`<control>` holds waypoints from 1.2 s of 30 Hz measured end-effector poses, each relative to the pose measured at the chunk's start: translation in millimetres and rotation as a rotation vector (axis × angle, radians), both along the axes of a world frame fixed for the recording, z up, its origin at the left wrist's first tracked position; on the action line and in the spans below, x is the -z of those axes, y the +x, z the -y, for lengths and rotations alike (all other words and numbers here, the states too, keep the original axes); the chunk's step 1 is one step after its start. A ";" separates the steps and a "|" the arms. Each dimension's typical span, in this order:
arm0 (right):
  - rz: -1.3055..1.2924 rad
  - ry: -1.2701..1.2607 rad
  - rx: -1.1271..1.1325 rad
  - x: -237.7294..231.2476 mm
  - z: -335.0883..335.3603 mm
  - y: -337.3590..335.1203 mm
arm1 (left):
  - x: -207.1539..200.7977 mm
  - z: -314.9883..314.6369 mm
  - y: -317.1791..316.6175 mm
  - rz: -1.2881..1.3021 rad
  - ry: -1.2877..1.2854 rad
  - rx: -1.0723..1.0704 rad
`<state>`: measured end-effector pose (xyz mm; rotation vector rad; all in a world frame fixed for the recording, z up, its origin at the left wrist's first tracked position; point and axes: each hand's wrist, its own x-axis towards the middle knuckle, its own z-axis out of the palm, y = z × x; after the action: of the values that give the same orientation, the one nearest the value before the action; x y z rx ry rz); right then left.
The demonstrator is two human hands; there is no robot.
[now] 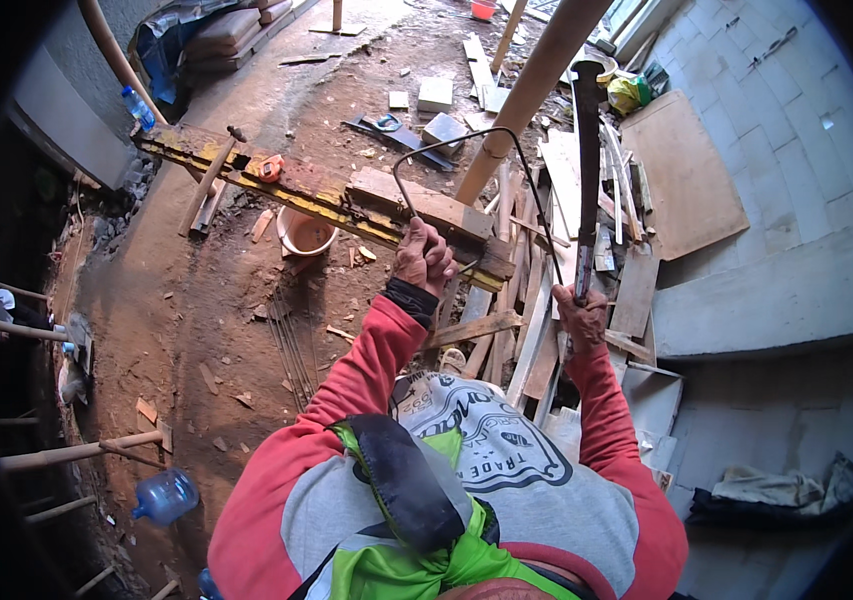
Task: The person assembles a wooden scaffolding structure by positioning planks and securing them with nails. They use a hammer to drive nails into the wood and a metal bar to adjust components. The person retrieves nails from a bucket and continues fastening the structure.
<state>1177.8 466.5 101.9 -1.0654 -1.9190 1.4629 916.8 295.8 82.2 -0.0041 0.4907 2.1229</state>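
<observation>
My left hand (424, 257) is closed on one end of a thin dark metal rod (508, 131), bent into an open hoop. The rod's other end runs down to my right hand (582, 318), where I cannot tell if the fingers grip it. Closed in that right hand is a machete (587, 150), its long dark blade pointing up and away. My left hand is just in front of a wooden beam (426, 200) lying on a worn yellow-edged plank (346, 215). On the plank farther left are an orange tape measure (271, 168) and a hammer (211, 180).
A bamboo pole (521, 110) rises behind the plank. Beneath it stands a pale bucket (304, 232). Scrap boards (636, 290) lie piled at the right by a block wall (796, 150). A handsaw (401, 140) rests on the dirt; a blue water jug (166, 496) lies at lower left.
</observation>
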 end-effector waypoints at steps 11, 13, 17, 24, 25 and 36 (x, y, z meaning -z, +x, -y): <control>0.075 0.420 -0.155 -26.3 -40.3 3.1 | -0.4 40.9 -23.3 -0.142 -0.076 0.068; 0.087 0.367 -0.173 -24.0 -43.2 9.0 | -3.8 53.6 -20.4 -0.151 -0.136 0.092; 0.132 0.457 -0.216 -26.8 -36.1 9.7 | 20.9 83.0 -20.3 -0.078 -0.132 0.148; 0.113 0.610 -0.205 3.2 -21.6 -10.6 | 61.0 74.5 -1.5 -0.166 -0.088 0.063; 0.105 0.574 -0.205 9.5 -24.4 -7.3 | 55.0 73.7 0.0 -0.167 -0.115 0.062; 0.093 0.289 -0.159 39.1 -15.1 14.3 | 31.7 91.1 1.5 -0.171 -0.252 0.014</control>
<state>1192.1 481.6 62.8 -0.8792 -2.2429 1.1840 918.3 204.7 50.5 0.0379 0.8550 2.0443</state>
